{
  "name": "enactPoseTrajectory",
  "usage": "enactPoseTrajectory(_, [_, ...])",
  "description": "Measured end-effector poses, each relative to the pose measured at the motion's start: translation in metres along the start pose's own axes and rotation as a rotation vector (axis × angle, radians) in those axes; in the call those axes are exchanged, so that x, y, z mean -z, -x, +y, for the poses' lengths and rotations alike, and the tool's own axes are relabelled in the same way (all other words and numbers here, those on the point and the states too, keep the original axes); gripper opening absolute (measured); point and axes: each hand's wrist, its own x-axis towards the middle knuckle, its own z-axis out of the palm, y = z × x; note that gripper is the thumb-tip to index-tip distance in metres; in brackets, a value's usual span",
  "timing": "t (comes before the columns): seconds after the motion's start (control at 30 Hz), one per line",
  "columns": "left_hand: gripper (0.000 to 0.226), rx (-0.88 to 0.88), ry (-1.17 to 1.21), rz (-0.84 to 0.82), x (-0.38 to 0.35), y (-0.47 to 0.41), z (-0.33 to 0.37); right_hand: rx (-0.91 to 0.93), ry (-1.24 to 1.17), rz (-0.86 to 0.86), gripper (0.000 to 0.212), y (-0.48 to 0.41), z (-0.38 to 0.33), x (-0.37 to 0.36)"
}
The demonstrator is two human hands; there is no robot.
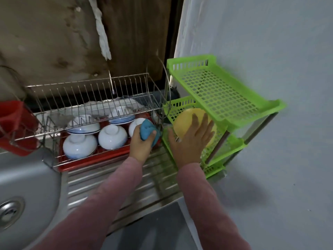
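Note:
My left hand (141,141) grips a bunched blue cloth (148,131) at the right end of the wire dish rack (93,98). My right hand (191,139) lies spread over an upturned yellow bowl (185,118) on the middle shelf of a green plastic rack (225,98). Its fingers are straight across the bowl's base and its thumb is at the bowl's near rim. Several white and blue bowls (112,136) stand upside down in the wire rack over a red tray (93,159).
A steel sink basin (27,186) with its drain (8,212) is at the lower left, and the ribbed drainboard (117,179) runs under my arms. A red holder (16,127) hangs on the wire rack's left end. A pale wall (279,51) stands close on the right.

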Motion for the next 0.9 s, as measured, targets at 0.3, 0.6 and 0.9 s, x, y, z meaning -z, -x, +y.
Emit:
enactPoseTrajectory(0.3, [0.030, 0.103, 0.041, 0.163, 0.048, 0.045, -0.008, 0.260, -0.465, -0.247, 0.049, 0.066, -0.022, -0.012])
enactPoseTrajectory(0.6, [0.024, 0.166, 0.123, 0.432, 0.152, 0.127, -0.020, 0.043, -0.603, -0.909, 0.036, 0.153, -0.064, -0.020])
enactPoseTrajectory(0.9, [0.018, 0.149, 0.173, 0.810, 0.304, 0.244, -0.025, 0.130, -0.642, -1.230, 0.015, 0.265, -0.174, -0.015])
